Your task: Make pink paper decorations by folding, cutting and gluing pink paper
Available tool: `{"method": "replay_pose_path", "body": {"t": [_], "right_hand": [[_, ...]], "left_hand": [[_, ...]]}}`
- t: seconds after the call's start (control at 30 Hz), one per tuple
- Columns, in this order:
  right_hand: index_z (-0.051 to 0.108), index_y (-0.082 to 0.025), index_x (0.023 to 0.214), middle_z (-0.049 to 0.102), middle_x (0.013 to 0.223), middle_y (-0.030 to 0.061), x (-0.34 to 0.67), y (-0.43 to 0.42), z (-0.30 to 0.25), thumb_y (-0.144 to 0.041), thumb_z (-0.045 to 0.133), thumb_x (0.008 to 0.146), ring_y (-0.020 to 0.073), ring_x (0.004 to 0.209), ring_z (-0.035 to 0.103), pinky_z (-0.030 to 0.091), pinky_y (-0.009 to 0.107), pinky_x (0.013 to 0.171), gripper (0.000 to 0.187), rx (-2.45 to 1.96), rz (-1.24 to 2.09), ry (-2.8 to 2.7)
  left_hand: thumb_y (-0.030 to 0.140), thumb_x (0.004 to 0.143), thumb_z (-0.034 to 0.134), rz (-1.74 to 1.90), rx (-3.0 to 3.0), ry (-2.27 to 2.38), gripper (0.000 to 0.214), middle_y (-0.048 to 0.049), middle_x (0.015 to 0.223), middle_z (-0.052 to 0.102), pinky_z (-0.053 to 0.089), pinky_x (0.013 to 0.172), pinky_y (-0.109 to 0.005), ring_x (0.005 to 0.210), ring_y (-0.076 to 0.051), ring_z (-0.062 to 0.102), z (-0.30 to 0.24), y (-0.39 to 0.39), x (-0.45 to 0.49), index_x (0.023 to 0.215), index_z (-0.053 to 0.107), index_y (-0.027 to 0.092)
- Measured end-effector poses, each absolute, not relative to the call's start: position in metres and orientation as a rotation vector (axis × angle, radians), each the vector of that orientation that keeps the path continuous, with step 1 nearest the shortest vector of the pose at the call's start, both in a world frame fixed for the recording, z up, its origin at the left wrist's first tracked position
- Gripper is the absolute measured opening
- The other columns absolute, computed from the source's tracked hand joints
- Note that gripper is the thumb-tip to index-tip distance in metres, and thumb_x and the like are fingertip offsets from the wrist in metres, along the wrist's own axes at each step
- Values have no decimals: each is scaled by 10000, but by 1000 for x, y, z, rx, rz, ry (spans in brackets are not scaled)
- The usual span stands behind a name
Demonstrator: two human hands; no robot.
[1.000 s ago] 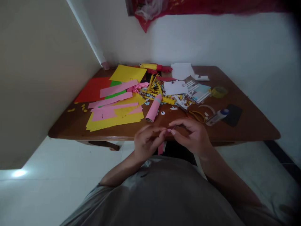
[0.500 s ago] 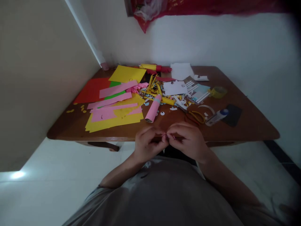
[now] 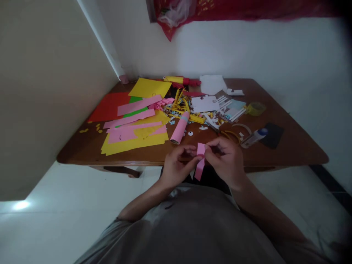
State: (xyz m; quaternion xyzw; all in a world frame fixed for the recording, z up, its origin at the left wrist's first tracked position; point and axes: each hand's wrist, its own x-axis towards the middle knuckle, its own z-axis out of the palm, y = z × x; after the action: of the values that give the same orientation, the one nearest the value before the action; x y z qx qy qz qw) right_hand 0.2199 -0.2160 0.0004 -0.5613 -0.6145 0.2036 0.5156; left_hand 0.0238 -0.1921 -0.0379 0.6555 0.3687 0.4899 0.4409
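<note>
Between my two hands, at the table's front edge, is a creased pink paper strip [image 3: 200, 169]. My left hand [image 3: 177, 165] pinches its left side, thumb against the fold. My right hand [image 3: 227, 159] grips the right side near the upper end. The strip's lower end hangs over my lap. Just beyond my hands lies a pink paper tube [image 3: 180, 128] with a light blue band. A round white googly-eye piece [image 3: 190, 134] sits to its right. Orange-handled scissors [image 3: 231, 135] are partly hidden behind my right hand.
Yellow sheets [image 3: 134, 145] and pink strips [image 3: 129, 118] cover the left of the brown table [image 3: 297, 146], with a red sheet [image 3: 110, 106]. Yellow paper scraps [image 3: 181, 106] heap in the middle. Rightward are a glue bottle [image 3: 254, 137], a tape roll [image 3: 255, 108] and a dark square [image 3: 271, 135].
The pink strip was almost hidden, edge-on between my fingertips. Now its flat face shows, turned upright. My hands have moved slightly apart, the left fingers loosened.
</note>
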Motion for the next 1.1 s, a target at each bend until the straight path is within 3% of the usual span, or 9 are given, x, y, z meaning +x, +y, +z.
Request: {"method": "replay_pose_path", "body": {"t": [0.1,0.17,0.3,0.47,0.67,0.8,0.87,0.97,1.1], "right_hand": [[784,-239,964,766,846,26,220,-215,-7,-352,768,970,179,710,685,580,312,708,114,-1293,651,-1398],[810,-241,1061,797,899,42,223,-214,-11,-460,813,949,198,759,719,604,323,717,245,-1243,885,-1370],[846,-219,968,830,892,62,228,-211,-16,-579,874,865,225,784,753,644,359,754,376,-1244,1291,-1352],[866,-214,920,842,894,58,230,-207,-18,-482,862,858,207,777,744,617,335,756,275,-1312,1194,-1341],[830,-206,859,803,806,39,228,-205,-24,-445,838,864,184,697,694,542,300,664,239,-1393,1022,-1356],[824,-205,860,813,841,48,229,-204,-27,-504,847,886,188,723,701,559,311,696,301,-1364,1059,-1383],[814,-208,869,810,856,45,234,-203,-28,-533,858,889,190,751,703,578,315,720,329,-1331,1065,-1408],[760,-222,843,783,834,27,249,-199,-27,-587,890,851,191,741,715,626,326,716,388,-1323,1162,-1315],[745,-222,867,793,822,32,276,-191,-30,-585,948,769,184,680,747,668,331,692,427,-1415,1379,-1104]], "left_hand": [[423,954,889,1187,1408,846,301,-62,936,836,677,763,-280,812,-165,804,-45,-188,30,1101,790,179],[424,940,903,1241,1354,841,313,-52,932,832,672,762,-276,798,-154,791,-48,-184,31,1099,789,180],[425,959,884,1401,1410,940,321,-52,966,834,663,790,-274,861,-162,797,-50,-180,29,1160,789,193],[370,1044,787,1373,1811,1016,192,-93,1119,853,674,906,-339,991,-195,809,-50,-182,24,1165,847,233],[411,910,935,1228,2048,909,570,-129,1320,831,663,1045,-444,1202,-280,804,-55,-184,24,1429,762,253],[324,985,829,1164,1946,871,527,-121,1314,836,663,1015,-408,1131,-250,822,-65,-185,28,1494,720,247],[326,1030,748,1129,1796,804,428,-119,1264,846,671,964,-380,1066,-235,829,-68,-184,28,1445,740,223],[404,1082,655,1013,1629,796,279,-87,1025,849,662,808,-333,872,-206,806,-64,-175,19,1199,800,197],[454,1071,666,700,1878,964,326,-26,770,761,514,618,-273,671,-173,688,-48,-154,-7,889,800,220]]}}
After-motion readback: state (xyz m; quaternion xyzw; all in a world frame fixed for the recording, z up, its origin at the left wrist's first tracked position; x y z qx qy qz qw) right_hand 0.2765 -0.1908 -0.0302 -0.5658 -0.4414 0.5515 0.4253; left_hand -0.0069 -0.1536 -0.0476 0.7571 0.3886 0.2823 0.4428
